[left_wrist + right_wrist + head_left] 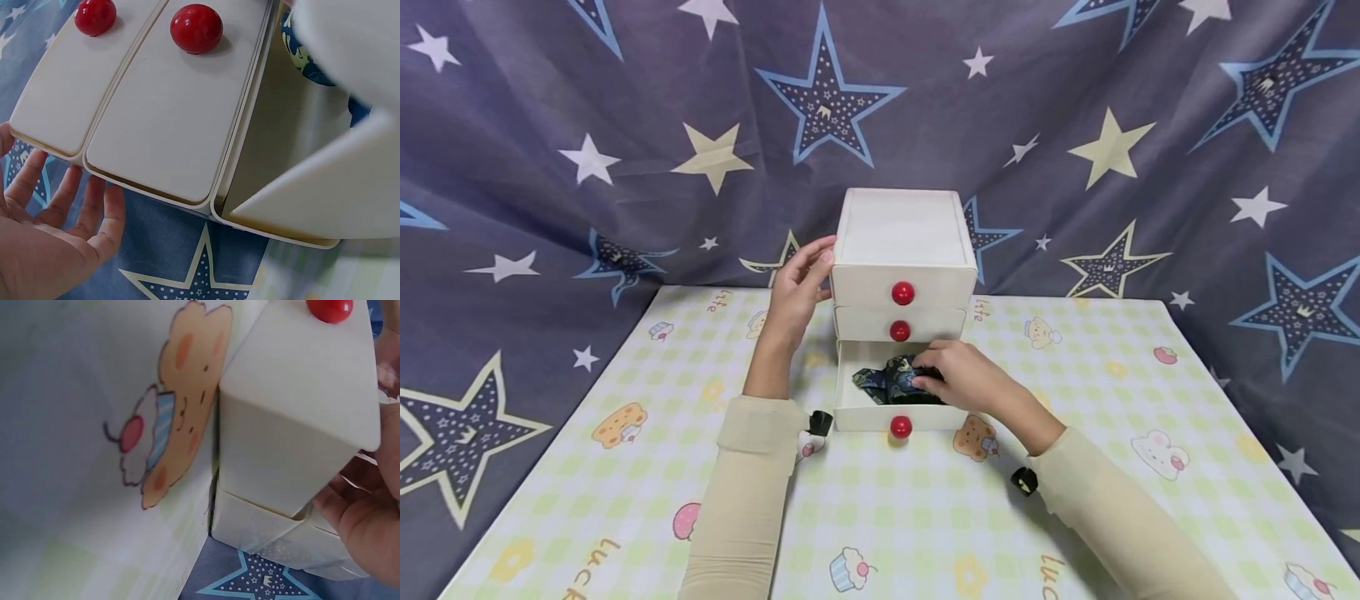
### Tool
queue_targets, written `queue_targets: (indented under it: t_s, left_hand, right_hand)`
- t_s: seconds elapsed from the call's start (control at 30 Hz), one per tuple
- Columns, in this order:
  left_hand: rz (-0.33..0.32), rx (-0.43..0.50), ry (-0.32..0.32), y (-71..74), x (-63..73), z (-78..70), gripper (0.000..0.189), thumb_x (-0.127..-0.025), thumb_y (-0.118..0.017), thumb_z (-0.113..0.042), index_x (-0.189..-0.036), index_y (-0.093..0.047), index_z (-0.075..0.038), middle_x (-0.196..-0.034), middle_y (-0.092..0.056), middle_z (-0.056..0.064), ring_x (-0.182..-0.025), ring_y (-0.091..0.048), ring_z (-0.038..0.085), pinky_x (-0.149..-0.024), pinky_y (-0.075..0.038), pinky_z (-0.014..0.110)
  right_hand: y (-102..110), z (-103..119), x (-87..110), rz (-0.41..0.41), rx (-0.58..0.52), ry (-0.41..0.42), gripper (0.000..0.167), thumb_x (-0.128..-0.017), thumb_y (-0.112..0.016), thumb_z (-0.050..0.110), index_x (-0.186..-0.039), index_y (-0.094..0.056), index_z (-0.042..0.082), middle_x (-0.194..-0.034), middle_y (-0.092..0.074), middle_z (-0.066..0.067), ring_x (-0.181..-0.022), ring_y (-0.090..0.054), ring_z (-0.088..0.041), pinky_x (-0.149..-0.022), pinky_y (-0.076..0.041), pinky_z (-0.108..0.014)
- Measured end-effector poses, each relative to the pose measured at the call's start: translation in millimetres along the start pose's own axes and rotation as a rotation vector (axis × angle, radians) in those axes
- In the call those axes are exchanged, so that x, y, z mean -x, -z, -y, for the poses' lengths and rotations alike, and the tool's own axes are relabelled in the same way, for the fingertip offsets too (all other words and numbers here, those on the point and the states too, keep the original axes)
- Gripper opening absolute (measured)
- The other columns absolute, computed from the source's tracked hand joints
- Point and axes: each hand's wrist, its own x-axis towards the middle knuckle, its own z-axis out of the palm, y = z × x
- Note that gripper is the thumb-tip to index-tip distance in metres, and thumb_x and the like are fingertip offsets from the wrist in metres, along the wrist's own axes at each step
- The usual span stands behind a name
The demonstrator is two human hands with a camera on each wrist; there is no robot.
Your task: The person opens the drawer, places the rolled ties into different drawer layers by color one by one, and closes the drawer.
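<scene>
A small white drawer cabinet point(902, 225) with red round knobs stands at the back of the table, its bottom drawer point(861, 419) pulled out. Inside that drawer lies a dark blue-green patterned cloth item point(891, 379), bunched up; its exact kind is unclear. My right hand point(966, 375) reaches in over the drawer's right side and pinches the cloth with thumb and fingers. Against the cabinet's left side rests my left hand point(797, 287), its fingers fairly straight in the left wrist view. The drawer wall hides the cloth in the right wrist view.
The upper two drawers, with a top red knob point(903, 293) and a middle red knob point(899, 331), are closed. A green checked tablecloth point(647, 500) with cartoon prints covers the table. Behind hangs a dark star-patterned curtain point(910, 142).
</scene>
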Motion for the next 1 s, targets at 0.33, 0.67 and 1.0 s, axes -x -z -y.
queue_targets:
  t_s: [0.33, 0.67, 1.0]
  left_hand:
    - [0.010, 0.000, -0.011, -0.6, -0.6, -0.5, 0.045, -0.103, -0.064, -0.035, -0.144, -0.060, -0.016, -0.130, -0.061, 0.005, -0.118, -0.061, 0.020, -0.089, -0.054, 0.045]
    - [0.009, 0.001, -0.007, -1.0, -0.3, 0.0, 0.044, -0.103, -0.064, -0.034, -0.143, -0.061, -0.015, -0.127, -0.061, 0.005, -0.116, -0.061, 0.020, -0.087, -0.054, 0.041]
    - [0.008, 0.002, 0.000, -1.1, 0.5, -0.2, 0.044, -0.104, -0.063, -0.034, -0.144, -0.060, -0.016, -0.129, -0.061, 0.005, -0.116, -0.061, 0.021, -0.088, -0.054, 0.042]
  right_hand:
    - [9, 16, 7.6, -0.107, 0.140, 0.096, 0.019, -0.096, -0.075, 0.022, -0.107, -0.077, 0.007, -0.091, -0.066, -0.002, -0.077, -0.059, -0.015, -0.067, -0.051, -0.029]
    - [5, 35, 16.7, -0.214, 0.278, 0.400, 0.015, -0.093, -0.077, 0.019, -0.103, -0.076, 0.008, -0.097, -0.068, -0.003, -0.088, -0.060, -0.021, -0.080, -0.050, -0.033]
    - [-11, 43, 31.2, -0.245, 0.486, 0.570, 0.016, -0.100, -0.061, 0.015, -0.107, -0.073, 0.009, -0.099, -0.067, -0.002, -0.087, -0.056, -0.021, -0.073, -0.045, -0.031]
